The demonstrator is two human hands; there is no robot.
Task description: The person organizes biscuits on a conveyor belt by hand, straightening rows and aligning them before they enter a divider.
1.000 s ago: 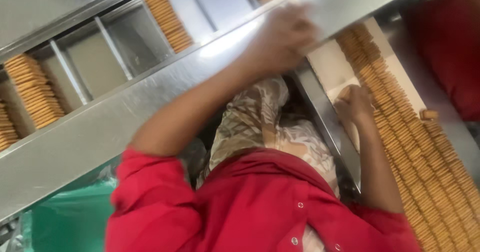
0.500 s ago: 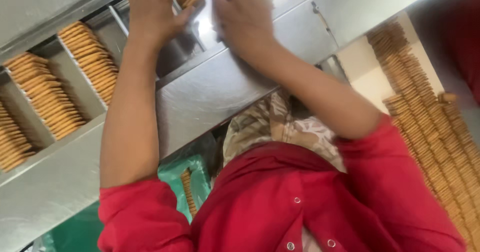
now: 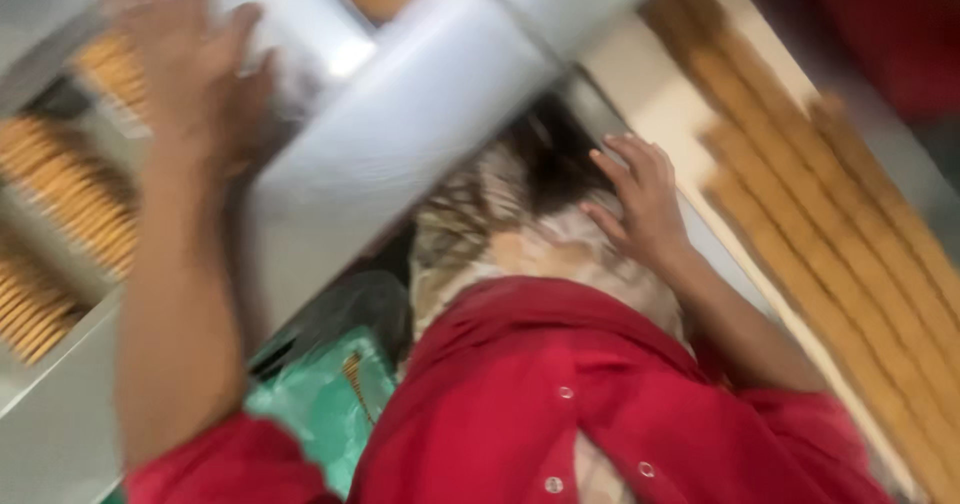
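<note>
The biscuits (image 3: 70, 224) are round, thin and golden-brown, stood on edge in tight rows inside the metal channels (image 3: 90, 294) of a steel machine at the left. They are blurred, so single pieces cannot be told apart. The left hand (image 3: 190, 74) is raised over the upper rows, fingers spread and open, lying on or just above the steel; whether it touches a biscuit cannot be told.

A broad steel beam (image 3: 400, 134) runs slantwise across the middle, between the two hands. The right hand (image 3: 640, 199) is lower, open with fingers loosely spread, near the beam's lower edge and over a patterned cloth (image 3: 500, 234); it holds nothing. Just right of it lies a pale tray (image 3: 660, 84) with long rows of biscuits (image 3: 830, 224) side by side, running down to the right corner.

Below are the red sleeves and front of the person's shirt (image 3: 560, 404), and a green bag (image 3: 310, 404) under the beam. Open room is scant: only the bare pale strip beside the right hand.
</note>
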